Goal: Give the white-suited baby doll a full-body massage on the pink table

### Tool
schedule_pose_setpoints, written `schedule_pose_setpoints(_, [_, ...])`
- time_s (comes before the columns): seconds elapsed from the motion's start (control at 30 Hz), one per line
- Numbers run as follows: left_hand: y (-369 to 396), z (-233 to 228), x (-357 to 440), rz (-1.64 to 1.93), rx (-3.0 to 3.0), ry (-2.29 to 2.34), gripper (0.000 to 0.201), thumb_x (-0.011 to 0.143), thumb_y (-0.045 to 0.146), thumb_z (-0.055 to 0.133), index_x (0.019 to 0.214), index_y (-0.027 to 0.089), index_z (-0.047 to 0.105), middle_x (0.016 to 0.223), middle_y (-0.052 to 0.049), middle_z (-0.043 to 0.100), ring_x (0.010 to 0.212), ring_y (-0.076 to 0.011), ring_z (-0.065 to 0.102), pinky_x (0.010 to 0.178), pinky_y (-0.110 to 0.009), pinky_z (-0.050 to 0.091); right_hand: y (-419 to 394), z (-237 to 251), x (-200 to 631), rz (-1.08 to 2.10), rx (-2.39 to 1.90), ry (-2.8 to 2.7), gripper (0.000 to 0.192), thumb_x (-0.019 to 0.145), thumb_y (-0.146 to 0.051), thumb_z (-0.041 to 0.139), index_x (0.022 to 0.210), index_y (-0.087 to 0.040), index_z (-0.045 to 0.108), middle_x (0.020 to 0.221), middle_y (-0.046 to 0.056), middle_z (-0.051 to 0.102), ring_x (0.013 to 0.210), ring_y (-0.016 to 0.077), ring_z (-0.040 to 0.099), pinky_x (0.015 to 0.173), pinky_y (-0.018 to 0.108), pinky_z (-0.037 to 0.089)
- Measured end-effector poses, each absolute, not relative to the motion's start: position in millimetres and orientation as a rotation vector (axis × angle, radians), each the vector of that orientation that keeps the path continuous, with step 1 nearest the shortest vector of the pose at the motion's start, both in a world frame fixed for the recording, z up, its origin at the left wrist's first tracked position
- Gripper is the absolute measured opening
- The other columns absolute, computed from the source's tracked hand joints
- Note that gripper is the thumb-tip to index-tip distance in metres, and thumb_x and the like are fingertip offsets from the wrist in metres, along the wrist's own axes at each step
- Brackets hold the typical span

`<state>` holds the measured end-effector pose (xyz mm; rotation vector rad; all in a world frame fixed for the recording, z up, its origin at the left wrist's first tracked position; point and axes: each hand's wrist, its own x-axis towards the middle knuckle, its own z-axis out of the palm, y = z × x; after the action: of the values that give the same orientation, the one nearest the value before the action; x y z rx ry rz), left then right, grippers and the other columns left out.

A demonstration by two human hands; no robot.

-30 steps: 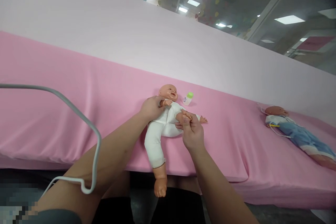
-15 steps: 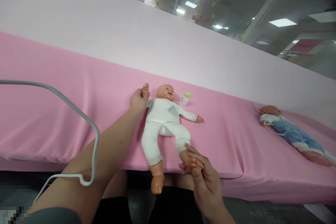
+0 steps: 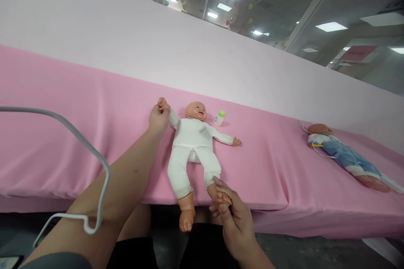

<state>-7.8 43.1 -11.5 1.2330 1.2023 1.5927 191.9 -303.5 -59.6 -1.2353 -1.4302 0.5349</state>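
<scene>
A baby doll [image 3: 193,134] in a white suit lies on its back on the pink cloth [image 3: 252,172], its lower legs reaching past the front edge. My left hand [image 3: 158,118] is closed round the doll's wrist on the left side of the picture, with the doll's small fist showing above my fingers. Lower down, my right hand [image 3: 237,218] grips the doll's foot on the right side, thumb against the toes. The doll's other arm lies stretched out on the cloth, and its other foot hangs free. Beside the head stands a small white bottle with a green cap [image 3: 219,117].
A second doll [image 3: 345,151] in blue and white, with thin tubing about it, lies farther right. A grey-white cable [image 3: 75,131] curves across the left, in front of my forearm. Behind the bed rise a white wall [image 3: 126,46] and a glass pane.
My left hand has drawn the doll's arm outward to the left, away from its head. My right hand has shifted slightly left with the foot. The view has moved a little.
</scene>
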Motion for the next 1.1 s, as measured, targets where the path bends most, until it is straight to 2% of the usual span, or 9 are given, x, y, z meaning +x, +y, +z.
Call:
schedule_pose_setpoints(0.1, [17.0,0.4,6.6,1.472,1.610,1.061,0.038,0.093,0.041,0.064,0.126,0.022,0.067,0.113,-0.006,0.076,0.104,-0.0231,0.071,0.095,-0.035,0.056,-284.7,-44.5,194.0,0.501,-1.172,-1.409,0.033,0.105,-0.037,0.057,0.135,-0.027,0.064,0.152,0.016,0.059,0.072,0.0177,0.076,0.063,0.035,0.066])
schedule_pose_setpoints(0.27, [-11.1,12.4,16.2,1.036,2.174,1.080,0.043,0.090,0.039,0.066,0.132,0.031,0.072,0.124,-0.002,0.078,0.111,-0.0271,0.070,0.097,-0.037,0.052,-232.9,-18.6,191.2,0.455,-1.212,-1.369,0.035,0.105,-0.043,0.056,0.135,-0.026,0.062,0.153,0.014,0.058,0.076,0.0154,0.074,0.065,0.033,0.065])
schedule_pose_setpoints(0.5, [-11.6,13.7,15.2,0.763,2.442,1.155,0.036,0.093,0.044,0.060,0.125,0.034,0.075,0.116,-0.002,0.080,0.103,-0.0282,0.072,0.085,-0.036,0.050,-173.0,-12.7,188.2,0.471,-1.306,-1.271,0.047,0.104,-0.051,0.054,0.138,-0.020,0.061,0.126,0.013,0.074,0.079,0.0175,0.075,0.071,0.035,0.066])
schedule_pose_setpoints(0.57, [-11.7,14.5,14.3,0.791,2.398,1.185,0.038,0.093,0.045,0.059,0.128,0.036,0.073,0.115,-0.001,0.080,0.103,-0.0279,0.072,0.082,-0.036,0.049,-168.9,-13.6,188.3,0.484,-1.293,-1.244,0.047,0.104,-0.052,0.053,0.137,-0.020,0.062,0.127,0.013,0.073,0.078,0.0169,0.074,0.070,0.035,0.067])
schedule_pose_setpoints(0.67, [-9.2,14.9,9.7,0.877,2.231,1.277,0.040,0.093,0.049,0.060,0.128,0.033,0.072,0.105,-0.002,0.080,0.094,-0.0264,0.072,0.076,-0.033,0.048,-178.5,-15.0,189.4,0.480,-1.262,-1.235,0.043,0.104,-0.050,0.054,0.135,-0.022,0.063,0.144,0.015,0.065,0.077,0.0160,0.074,0.069,0.036,0.067])
schedule_pose_setpoints(0.8, [6.2,10.7,-3.9,1.134,1.859,1.398,0.038,0.094,0.057,0.057,0.103,0.023,0.072,0.088,-0.004,0.076,0.083,-0.0232,0.069,0.071,-0.030,0.048,-219.1,-22.8,191.2,0.423,-1.218,-1.270,0.037,0.104,-0.044,0.058,0.136,-0.025,0.063,0.151,0.015,0.060,0.073,0.0155,0.075,0.064,0.035,0.067])
schedule_pose_setpoints(0.9, [23.7,3.8,-16.8,1.285,1.444,1.509,0.037,0.095,0.056,0.055,0.089,0.022,0.065,0.080,-0.005,0.070,0.075,-0.0224,0.066,0.065,-0.031,0.048,-259.2,-33.9,193.1,0.359,-1.214,-1.361,0.035,0.102,-0.041,0.062,0.135,-0.028,0.066,0.148,0.014,0.064,0.081,0.0220,0.080,0.062,0.036,0.069])
schedule_pose_setpoints(1.0, [38.5,-4.0,-28.5,1.295,1.096,1.614,0.033,0.097,0.051,0.052,0.086,0.021,0.062,0.076,-0.006,0.067,0.069,-0.0233,0.066,0.062,-0.033,0.048,-291.7,-45.5,195.9,0.263,-1.259,-1.506,0.035,0.100,-0.039,0.065,0.133,-0.028,0.068,0.138,0.013,0.071,0.116,0.0326,0.075,0.090,0.046,0.069])
schedule_pose_setpoints(1.1, [45.4,-9.4,-35.9,1.321,1.053,1.717,0.024,0.096,0.043,0.055,0.097,0.020,0.062,0.089,-0.008,0.070,0.082,-0.0257,0.070,0.072,-0.036,0.052,-308.5,-55.3,197.6,0.229,-1.276,-1.613,0.037,0.100,-0.037,0.066,0.135,-0.028,0.067,0.133,0.011,0.074,0.126,0.0309,0.070,0.102,0.043,0.063])
